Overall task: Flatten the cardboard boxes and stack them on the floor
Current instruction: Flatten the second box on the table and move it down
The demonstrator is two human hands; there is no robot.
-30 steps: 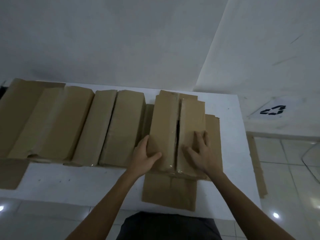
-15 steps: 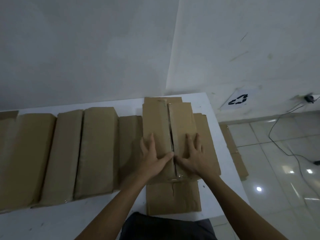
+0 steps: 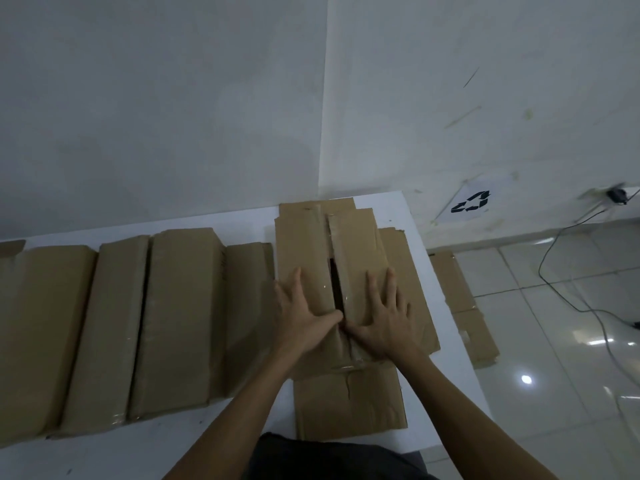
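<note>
Thumbs now meet at the slit, closer than before; left hand (image 3: 304,317) and right hand (image 3: 384,323) flat, fingers spread, pressing the cardboard box (image 3: 311,251) beneath them on the white table (image 3: 446,341); unflattened boxes (image 3: 173,323) left of left hand; flattened cardboard (image 3: 464,306) on floor right of right hand.

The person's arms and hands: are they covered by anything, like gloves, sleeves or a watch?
Nothing visible. The left hand and right hand are bare, without gloves, rings or a watch, and both forearms are uncovered as far as the frame shows. Only a dark garment shows at the bottom edge.
</note>
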